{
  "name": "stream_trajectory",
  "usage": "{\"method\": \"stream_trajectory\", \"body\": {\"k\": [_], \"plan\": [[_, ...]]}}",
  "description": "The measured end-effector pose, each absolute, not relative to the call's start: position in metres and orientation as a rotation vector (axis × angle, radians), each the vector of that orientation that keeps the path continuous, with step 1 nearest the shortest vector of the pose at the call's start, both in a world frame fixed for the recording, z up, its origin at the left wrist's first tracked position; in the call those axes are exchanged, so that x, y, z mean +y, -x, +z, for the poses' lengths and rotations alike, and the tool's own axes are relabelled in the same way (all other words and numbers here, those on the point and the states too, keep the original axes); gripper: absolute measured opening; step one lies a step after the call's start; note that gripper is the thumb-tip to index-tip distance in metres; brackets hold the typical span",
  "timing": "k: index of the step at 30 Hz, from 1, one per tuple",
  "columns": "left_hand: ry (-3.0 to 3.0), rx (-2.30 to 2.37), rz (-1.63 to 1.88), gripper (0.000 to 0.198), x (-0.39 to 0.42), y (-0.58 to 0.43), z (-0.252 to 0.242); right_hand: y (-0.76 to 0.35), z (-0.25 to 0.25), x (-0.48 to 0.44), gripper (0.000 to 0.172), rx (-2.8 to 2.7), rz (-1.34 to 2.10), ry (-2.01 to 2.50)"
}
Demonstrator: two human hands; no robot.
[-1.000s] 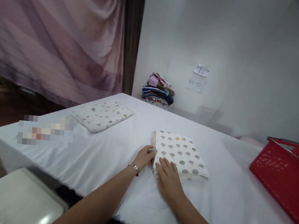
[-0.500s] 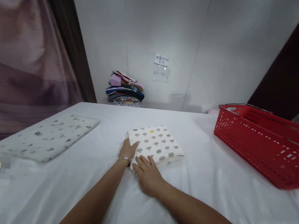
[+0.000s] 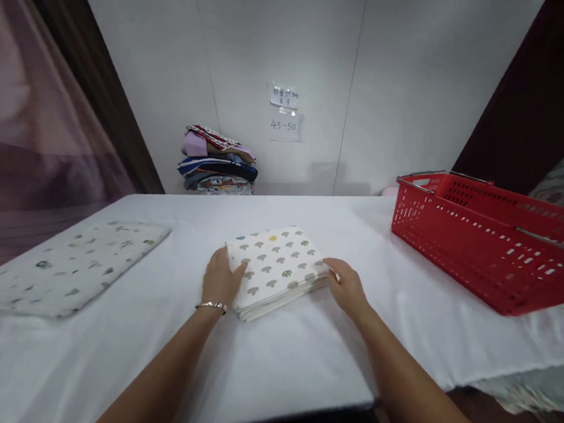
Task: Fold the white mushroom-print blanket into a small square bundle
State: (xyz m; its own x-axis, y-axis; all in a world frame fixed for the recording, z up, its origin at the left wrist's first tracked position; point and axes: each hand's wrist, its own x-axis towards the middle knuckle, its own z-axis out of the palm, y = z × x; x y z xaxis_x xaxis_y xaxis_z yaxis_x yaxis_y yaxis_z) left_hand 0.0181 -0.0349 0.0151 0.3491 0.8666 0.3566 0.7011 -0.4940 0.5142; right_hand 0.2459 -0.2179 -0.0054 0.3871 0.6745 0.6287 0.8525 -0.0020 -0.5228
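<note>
A folded white cloth (image 3: 277,264) printed with grey, green, yellow and blue mushrooms lies flat on the white-covered table, its stacked layers showing along the front edge. My left hand (image 3: 221,277), with a bracelet at the wrist, grips the left edge, thumb on top and fingers along the side. At the right corner, my right hand (image 3: 347,286) pinches the layers between thumb and fingers; some fingertips are hidden. Farther left lies another folded white cloth (image 3: 84,266) with small dark and green prints, apart from both hands.
A red plastic basket (image 3: 461,247) with metal handles stands on the right of the table (image 3: 292,370). Against the back wall is a pile of folded fabrics (image 3: 219,166), near paper signs (image 3: 284,125). Pinkish curtain fabric (image 3: 33,117) hangs at left.
My right hand has moved from the cloth's front left part to its right corner. My left hand stays at the left edge. The camera view has shifted slightly.
</note>
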Motion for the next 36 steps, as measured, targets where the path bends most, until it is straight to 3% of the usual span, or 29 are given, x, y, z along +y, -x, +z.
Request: {"method": "stream_trajectory", "body": {"k": [6, 14, 26, 32, 36], "plan": [[-2.721, 0.606, 0.71, 0.034, -0.098, -0.038, 0.014, -0.258, -0.024, -0.227, 0.042, -1.225, 0.001, 1.928], [-2.793, 0.504, 0.673, 0.018, -0.092, -0.05, 0.002, -0.264, -0.026, -0.223, 0.041, -1.154, 0.167, 1.892], [-3.031, 0.418, 0.541, 0.036, -0.122, -0.121, 0.023, -0.275, -0.036, -0.219, 0.044, -1.009, 0.455, 1.609], [-3.027, 0.532, 0.214, 0.028, -0.108, -0.148, 0.023, -0.277, -0.035, -0.217, 0.04, -1.075, 0.377, 1.633], [-2.947, 0.612, 0.177, 0.03, -0.103, -0.153, 0.027, -0.275, -0.034, -0.217, 0.035, -1.073, 0.309, 1.7]]}}
